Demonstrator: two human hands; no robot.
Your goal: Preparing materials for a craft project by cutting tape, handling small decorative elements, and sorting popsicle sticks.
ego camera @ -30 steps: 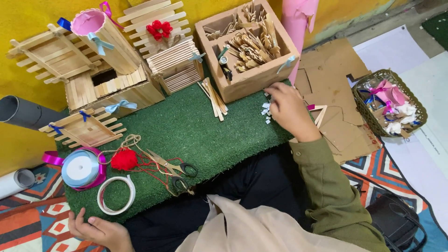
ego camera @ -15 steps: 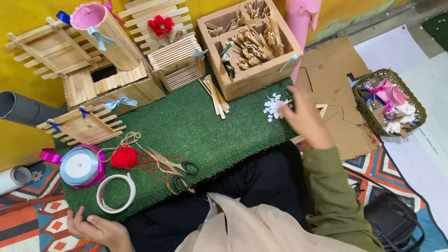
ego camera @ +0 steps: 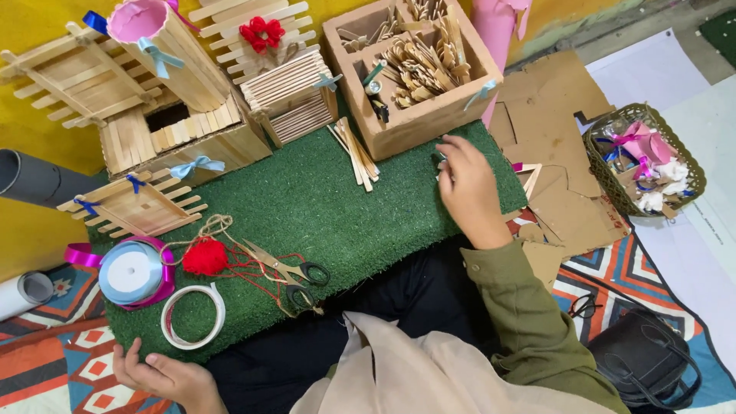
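Right hand rests palm-down on the green turf mat, near its right edge, just below the wooden box of dried leaf shapes. Its fingers curl loosely downward; something small lies under the fingertips, but I cannot tell what it is, or whether it is grasped.

Left hand sits at the mat's near-left corner — fingers loosely bent on the edge, holding nothing I can see. Nearest to it: a white tape ring, then a blue ribbon spool.

Also on the mat — a red yarn ball, scissors, a bundle of craft sticks. A wicker basket stands well apart, to the right.
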